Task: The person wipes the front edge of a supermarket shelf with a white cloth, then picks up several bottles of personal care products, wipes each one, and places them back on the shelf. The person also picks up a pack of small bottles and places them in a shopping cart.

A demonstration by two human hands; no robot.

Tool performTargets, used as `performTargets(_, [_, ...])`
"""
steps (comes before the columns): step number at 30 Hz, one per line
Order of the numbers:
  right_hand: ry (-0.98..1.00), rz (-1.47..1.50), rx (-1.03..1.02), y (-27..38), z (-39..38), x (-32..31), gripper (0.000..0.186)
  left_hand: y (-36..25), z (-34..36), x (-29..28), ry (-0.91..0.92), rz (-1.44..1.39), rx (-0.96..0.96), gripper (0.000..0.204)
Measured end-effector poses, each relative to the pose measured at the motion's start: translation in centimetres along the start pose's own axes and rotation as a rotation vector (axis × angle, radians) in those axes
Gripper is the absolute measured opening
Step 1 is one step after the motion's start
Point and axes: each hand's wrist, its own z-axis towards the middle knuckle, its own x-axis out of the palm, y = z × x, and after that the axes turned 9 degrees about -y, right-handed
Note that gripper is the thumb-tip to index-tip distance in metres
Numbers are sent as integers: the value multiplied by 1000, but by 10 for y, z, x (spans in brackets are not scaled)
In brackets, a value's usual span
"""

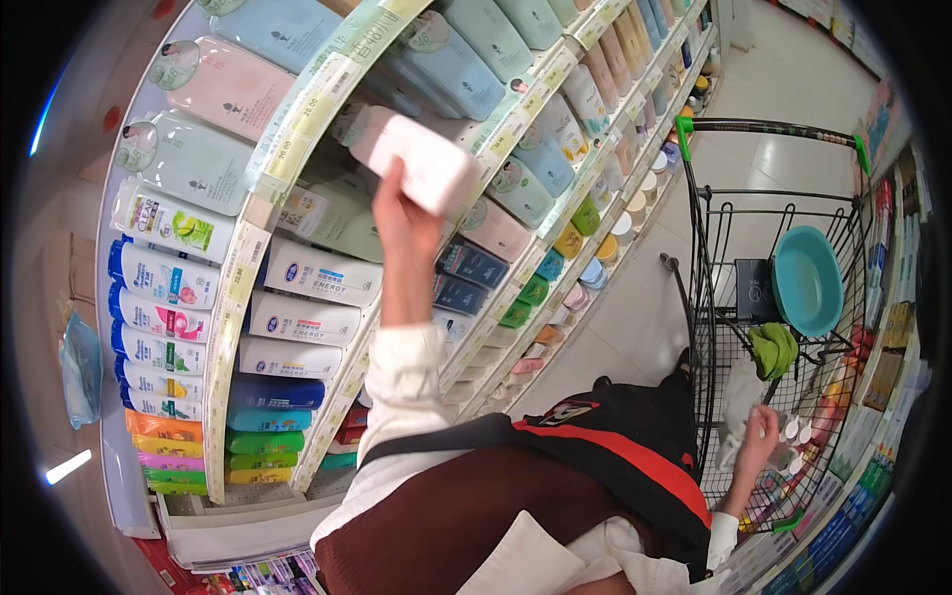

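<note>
My left hand point(409, 210) is wrapped round a pale pink bottle point(415, 157), lifted and tilted in front of the shelf rows. Around it stand blue bottles point(451, 64) and more pale pink bottles point(496, 230) of a similar shape. Low on the right, my right hand point(759, 441) is over the shopping cart point(699, 223), with its fingers curled in. A whitish translucent plastic bag point(739, 402) lies beside those fingers; whether they grip anything is too small to tell.
Inside the cart are a turquoise basin point(808, 281), a black box point(756, 290) and a green cloth-like item point(773, 350). White shampoo bottles point(307, 319) fill the lower shelves on the left. Another stocked shelf point(873, 466) runs along the right, beyond the cart.
</note>
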Motion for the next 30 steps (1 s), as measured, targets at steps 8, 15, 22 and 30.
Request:
performTargets(8, [421, 326, -72, 156, 4, 64, 58, 119, -150, -14, 788, 678, -341, 73])
performTargets(15, [332, 282, -10, 156, -21, 22, 78, 204, -205, 18, 1411, 904, -166, 78])
performTargets(22, [-160, 50, 171, 95, -79, -77, 72, 246, -228, 53, 1526, 876, -350, 71])
performTargets(30, [-670, -300, 481, -71, -75, -120, 72, 265, -216, 59, 1557, 1019, -518, 40])
